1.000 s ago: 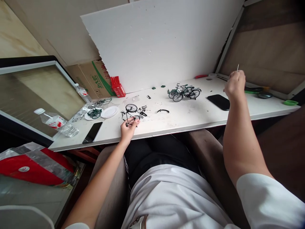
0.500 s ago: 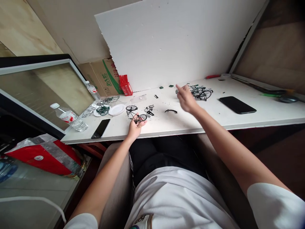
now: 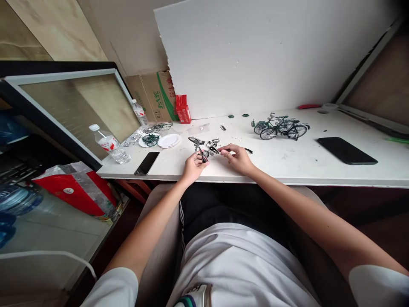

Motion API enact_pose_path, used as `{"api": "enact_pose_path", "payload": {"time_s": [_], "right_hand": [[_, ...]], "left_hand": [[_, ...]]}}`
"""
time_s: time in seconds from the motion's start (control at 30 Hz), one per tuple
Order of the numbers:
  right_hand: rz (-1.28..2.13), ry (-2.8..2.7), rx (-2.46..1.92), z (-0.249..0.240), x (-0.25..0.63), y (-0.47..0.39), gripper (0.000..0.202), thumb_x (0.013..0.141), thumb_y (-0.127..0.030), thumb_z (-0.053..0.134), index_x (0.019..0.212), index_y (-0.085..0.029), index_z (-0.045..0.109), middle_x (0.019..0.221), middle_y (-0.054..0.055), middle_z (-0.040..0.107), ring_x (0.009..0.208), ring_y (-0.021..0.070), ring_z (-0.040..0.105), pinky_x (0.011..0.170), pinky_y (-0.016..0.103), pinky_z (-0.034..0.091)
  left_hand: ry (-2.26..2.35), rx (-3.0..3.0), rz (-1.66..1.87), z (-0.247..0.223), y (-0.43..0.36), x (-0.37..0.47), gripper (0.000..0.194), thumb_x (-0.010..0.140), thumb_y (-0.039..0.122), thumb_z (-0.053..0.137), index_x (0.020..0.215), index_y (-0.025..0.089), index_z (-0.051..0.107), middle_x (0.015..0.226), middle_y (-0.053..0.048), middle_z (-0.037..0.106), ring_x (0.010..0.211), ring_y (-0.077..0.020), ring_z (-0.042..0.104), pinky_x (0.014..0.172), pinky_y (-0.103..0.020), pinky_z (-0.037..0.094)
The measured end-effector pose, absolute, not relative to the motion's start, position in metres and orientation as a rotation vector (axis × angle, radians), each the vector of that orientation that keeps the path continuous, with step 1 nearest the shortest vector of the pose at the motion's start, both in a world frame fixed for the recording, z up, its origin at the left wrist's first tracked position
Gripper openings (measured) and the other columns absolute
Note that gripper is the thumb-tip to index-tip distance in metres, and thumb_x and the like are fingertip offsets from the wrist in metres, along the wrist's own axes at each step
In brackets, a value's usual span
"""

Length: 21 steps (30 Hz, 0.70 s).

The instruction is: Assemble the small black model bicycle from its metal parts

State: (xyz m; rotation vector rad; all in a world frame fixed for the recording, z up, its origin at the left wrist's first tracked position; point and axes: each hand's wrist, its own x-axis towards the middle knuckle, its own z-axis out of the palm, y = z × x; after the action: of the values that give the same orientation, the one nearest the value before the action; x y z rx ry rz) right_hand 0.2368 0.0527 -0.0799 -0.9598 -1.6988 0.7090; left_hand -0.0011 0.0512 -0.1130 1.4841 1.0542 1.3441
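Near the table's front edge my left hand is closed on a small black model bicycle, tilted above the table. My right hand is just right of it, fingertips pinched beside small black parts; whatever it may hold is too small to make out. A curved black piece lies partly behind the right hand. Farther right, assembled model bicycles stand together on the white table.
White plates, one with green parts, lie at the left near a phone and a water bottle. A red box stands at the back. A black case lies at the right.
My right hand has come from near the standing bicycles to the small parts beside my left hand. The held bicycle has turned and tilted. The view has shifted.
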Motion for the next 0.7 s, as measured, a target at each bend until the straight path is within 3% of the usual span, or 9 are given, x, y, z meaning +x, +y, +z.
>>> {"api": "enact_pose_path", "payload": {"time_s": [0.13, 0.3, 0.7], "right_hand": [[0.863, -1.659, -0.938, -0.082, 0.235, 0.053, 0.057, 0.089, -0.073, 0.073, 0.116, -0.024, 0.084, 0.121, 0.012, 0.081, 0.097, 0.0301, 0.076, 0.062, 0.035, 0.062], [0.904, -1.623, -0.960, -0.083, 0.236, 0.052, 0.055, 0.079, -0.067, 0.087, 0.109, -0.021, 0.087, 0.114, 0.012, 0.083, 0.089, 0.0299, 0.078, 0.067, 0.038, 0.065], [0.895, -1.681, -0.980, -0.092, 0.238, 0.060, 0.047, 0.083, -0.064, 0.085, 0.107, -0.023, 0.087, 0.102, 0.008, 0.085, 0.087, 0.0290, 0.080, 0.070, 0.037, 0.064]], "left_hand": [[1.021, 1.510, 1.294, -0.107, 0.047, -0.002, 0.067, 0.073, 0.029, 0.093, 0.133, 0.015, 0.067, 0.109, -0.013, 0.077, 0.096, -0.0231, 0.077, 0.100, -0.042, 0.059], [0.977, 1.520, 1.219, -0.104, 0.046, -0.003, 0.074, 0.067, 0.027, 0.095, 0.134, 0.013, 0.067, 0.103, -0.012, 0.080, 0.096, -0.0241, 0.077, 0.097, -0.042, 0.060], [0.972, 1.548, 1.164, -0.104, 0.048, -0.004, 0.074, 0.066, 0.029, 0.097, 0.133, 0.011, 0.069, 0.107, -0.014, 0.081, 0.095, -0.0234, 0.077, 0.094, -0.040, 0.061]]}}
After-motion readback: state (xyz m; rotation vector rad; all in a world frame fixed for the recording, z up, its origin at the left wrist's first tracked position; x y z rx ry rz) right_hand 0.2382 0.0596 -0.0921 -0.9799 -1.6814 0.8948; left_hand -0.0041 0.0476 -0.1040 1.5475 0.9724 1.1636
